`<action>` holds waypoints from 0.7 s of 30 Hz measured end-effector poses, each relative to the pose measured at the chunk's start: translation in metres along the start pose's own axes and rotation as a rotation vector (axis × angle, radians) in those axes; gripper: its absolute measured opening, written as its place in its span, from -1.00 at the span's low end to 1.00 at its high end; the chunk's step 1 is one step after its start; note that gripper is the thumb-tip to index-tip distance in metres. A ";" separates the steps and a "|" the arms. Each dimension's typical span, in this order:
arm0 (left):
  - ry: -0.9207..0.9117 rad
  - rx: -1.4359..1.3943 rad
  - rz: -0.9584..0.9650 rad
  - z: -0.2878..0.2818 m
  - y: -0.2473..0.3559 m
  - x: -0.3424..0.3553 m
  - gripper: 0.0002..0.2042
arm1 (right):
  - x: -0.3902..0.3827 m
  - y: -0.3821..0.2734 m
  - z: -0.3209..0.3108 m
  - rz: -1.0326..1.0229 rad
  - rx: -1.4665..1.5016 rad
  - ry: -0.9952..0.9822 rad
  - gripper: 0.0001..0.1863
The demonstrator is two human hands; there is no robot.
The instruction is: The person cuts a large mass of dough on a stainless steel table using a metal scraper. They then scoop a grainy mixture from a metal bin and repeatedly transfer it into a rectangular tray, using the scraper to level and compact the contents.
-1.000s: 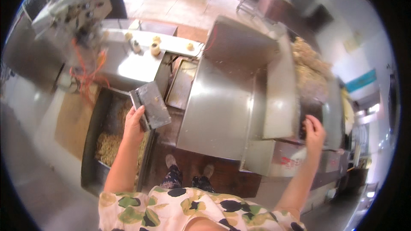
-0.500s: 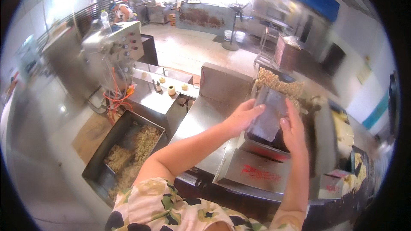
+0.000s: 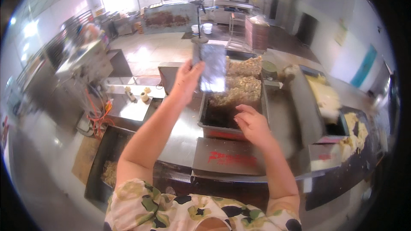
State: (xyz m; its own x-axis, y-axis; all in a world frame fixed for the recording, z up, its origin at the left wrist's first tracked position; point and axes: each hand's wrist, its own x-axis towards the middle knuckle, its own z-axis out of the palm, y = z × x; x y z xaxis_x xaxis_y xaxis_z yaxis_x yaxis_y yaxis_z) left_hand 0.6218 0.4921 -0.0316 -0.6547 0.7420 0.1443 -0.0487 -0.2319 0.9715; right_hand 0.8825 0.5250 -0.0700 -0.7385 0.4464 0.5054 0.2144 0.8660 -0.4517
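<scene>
Nearest to where I stood, the person's floral sleeves hung over the front lip of the steel counter (image 3: 180, 139), where a flat metal plate with red marking (image 3: 231, 158) sloped down toward them. Just past that plate the right hand (image 3: 253, 125) rested at the near rim of the open metal trough (image 3: 214, 117), its fingers curled loosely and closed on nothing that I could see. Farther out, the left hand (image 3: 187, 81) was raised above the trough and gripped a flat rectangular metal scraper (image 3: 210, 67) by its left edge, the blade held upright and shining, close to the pile of pale crumbly mix (image 3: 239, 83) heaped at the trough's far end. I judged the work to be at the scraping stage, with the blade lifted and the mix yet to be drawn along the trough. As I read it, the next move called for setting the blade down behind the heap and keeping it square to the trough walls, while the free hand stayed out of its path. Off to the left, below the counter, a dark bin (image 3: 107, 167) held more of the same pale stuff. To the right, another machine carried a yellowish mass (image 3: 323, 96). Beyond lay a bright tiled floor (image 3: 150, 53) and distant equipment, too blurred to tell apart.
</scene>
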 end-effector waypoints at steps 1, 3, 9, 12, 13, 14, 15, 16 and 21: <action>-0.022 0.106 0.073 0.005 0.012 0.009 -0.62 | -0.003 0.001 0.000 0.023 -0.038 0.026 -0.84; -0.016 0.422 0.210 0.009 0.025 0.036 -0.66 | -0.001 -0.002 0.004 0.016 -0.110 0.071 -0.86; -0.034 1.036 0.609 0.031 0.014 0.128 -0.71 | 0.006 0.007 0.014 0.033 -0.202 0.097 -0.84; -0.080 1.110 0.677 0.038 -0.004 0.167 -0.71 | 0.010 0.006 0.015 0.016 -0.236 0.125 -0.84; -0.101 1.087 0.598 0.040 -0.011 0.177 -0.71 | 0.011 0.007 0.016 0.021 -0.241 0.127 -0.84; -0.109 1.090 0.533 0.041 -0.018 0.186 -0.72 | 0.012 0.010 0.018 0.024 -0.245 0.129 -0.83; -0.118 1.093 0.469 0.041 -0.028 0.195 -0.72 | 0.012 0.015 0.023 0.005 -0.240 0.164 -0.84; -0.125 1.097 0.405 0.039 -0.038 0.203 -0.72 | 0.014 0.016 0.024 0.006 -0.246 0.157 -0.84; -0.119 1.048 0.270 0.037 -0.076 0.196 -0.74 | 0.020 0.018 0.024 0.016 -0.265 0.153 -0.86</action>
State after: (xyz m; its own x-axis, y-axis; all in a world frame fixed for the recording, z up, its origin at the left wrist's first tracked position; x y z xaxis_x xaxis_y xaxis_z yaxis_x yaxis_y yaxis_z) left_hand 0.5256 0.6782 -0.0697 -0.4674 0.8162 0.3397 0.7901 0.2132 0.5747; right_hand 0.8560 0.5443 -0.0852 -0.6329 0.4716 0.6140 0.3995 0.8783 -0.2628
